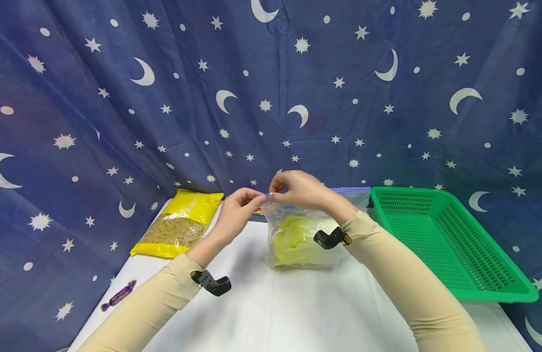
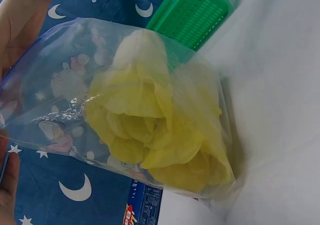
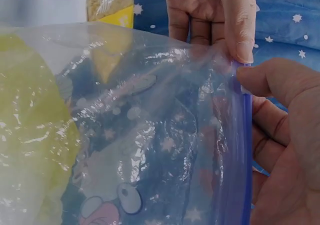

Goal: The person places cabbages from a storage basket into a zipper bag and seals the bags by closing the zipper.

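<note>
A clear zip bag [image 1: 306,242] with a purple slider-zip edge stands on the table, printed with cartoon figures. Inside it are pale yellow-green leafy cabbage pieces [image 2: 135,115]. My left hand [image 1: 237,215] pinches the bag's left top corner between thumb and fingers. Right beside it, my right hand [image 1: 303,190] pinches the small white slider [image 3: 244,90] at that same end of the zip. In the right wrist view the two thumbs almost meet at the corner, and the purple zip strip [image 3: 248,155] runs down away from them.
At the back left leans a yellow pasta bag [image 1: 178,225]. A purple-wrapped candy [image 1: 118,296] lies near the left table edge. On the right stands a green plastic basket [image 1: 451,244]. A dark blue box [image 2: 142,205] is partly hidden behind the zip bag.
</note>
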`<state>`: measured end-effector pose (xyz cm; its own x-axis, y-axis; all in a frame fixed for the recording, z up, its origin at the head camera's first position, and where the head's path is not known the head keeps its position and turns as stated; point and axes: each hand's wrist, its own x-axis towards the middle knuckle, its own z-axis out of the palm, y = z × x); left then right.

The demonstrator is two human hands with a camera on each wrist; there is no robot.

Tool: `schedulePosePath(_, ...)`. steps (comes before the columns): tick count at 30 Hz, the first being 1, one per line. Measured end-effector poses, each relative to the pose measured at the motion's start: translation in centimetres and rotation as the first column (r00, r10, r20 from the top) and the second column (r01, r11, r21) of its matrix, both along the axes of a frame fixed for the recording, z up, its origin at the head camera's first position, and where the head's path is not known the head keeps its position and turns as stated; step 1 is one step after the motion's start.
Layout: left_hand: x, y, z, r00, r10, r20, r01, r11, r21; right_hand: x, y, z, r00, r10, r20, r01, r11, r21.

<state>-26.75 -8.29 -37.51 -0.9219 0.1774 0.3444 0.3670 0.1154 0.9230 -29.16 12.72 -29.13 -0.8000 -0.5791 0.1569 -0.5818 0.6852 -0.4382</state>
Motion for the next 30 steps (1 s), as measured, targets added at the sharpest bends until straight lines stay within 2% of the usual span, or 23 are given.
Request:
schedulePosePath(9, -0.1, 0.0, 0.6, 1.0, -0.018, -0.011, 0.018, 1.0, -0.002, 0.1, 0.5, 0.0, 0.997, -0.007, -0.072, 0.008, 1.0, 0.021)
schedulePosePath(20, -0.3, -0.2, 0.7, 1.0, 0.01, -0.01, -0.01, 1.0, -0.016, 0.0, 2.3, 0.2, 1.0, 0.013, -0.028, -0.012, 1.0, 0.024)
schedulePosePath(30, -0.3, 0.2, 0.7, 0.999, 0.038, 0.0, -0.038, 0.999, -0.037, 0.2, 3.9, 0.6, 1.0, -0.015, 0.001, 0.015, 0.999, 0.034)
